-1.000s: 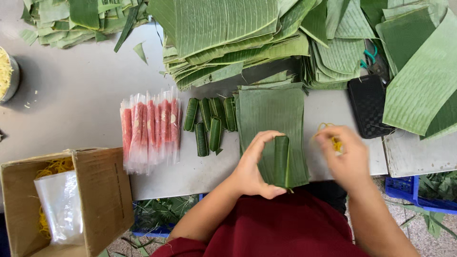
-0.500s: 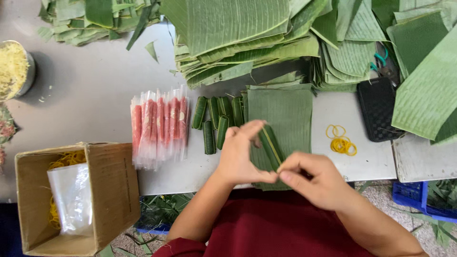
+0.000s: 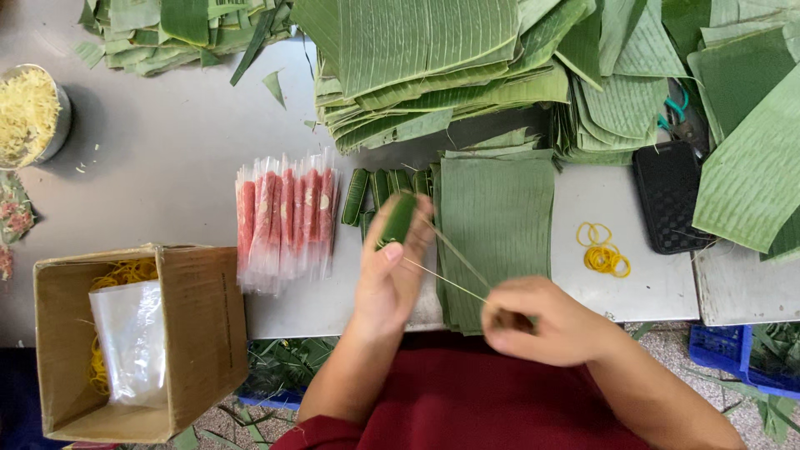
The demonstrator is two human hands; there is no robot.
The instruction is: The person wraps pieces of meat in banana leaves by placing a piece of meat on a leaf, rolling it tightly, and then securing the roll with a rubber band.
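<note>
Two bare hands work above the near edge of a grey surface (image 3: 167, 167), seen from overhead. The left hand (image 3: 387, 279) has its grip clamped on a small green leaf roll (image 3: 397, 221), thumb and fingers wrapped round its lower half so the upper end stands clear, tilted slightly to the right. The right hand (image 3: 537, 321), nearer and to the right, has its fingers pinched together on a thin pale band (image 3: 446, 262) that runs taut up to the roll; holding roll and pulling hand apart seems to keep the band stretched. Whether the band is already looped round the roll cannot be told. Directly under the hands lies a stack of cut leaf sheets (image 3: 500, 225), placed square to the near edge within easy reach. Just left of it, finished rolls (image 3: 375, 192) lie side by side, and further left a row of pink sausages (image 3: 283, 221) in clear wrappers is lined up the same way. A few yellow rubber bands (image 3: 602, 252) sit loose to the right of the sheets, near a black pouch (image 3: 669, 196). Larger heaps of banana leaves (image 3: 433, 67) fill the far side. At near left stands an open cardboard box (image 3: 192, 325) holding a plastic bag and more yellow bands; at far left, a metal bowl (image 3: 52, 137) of yellow shreds.
</note>
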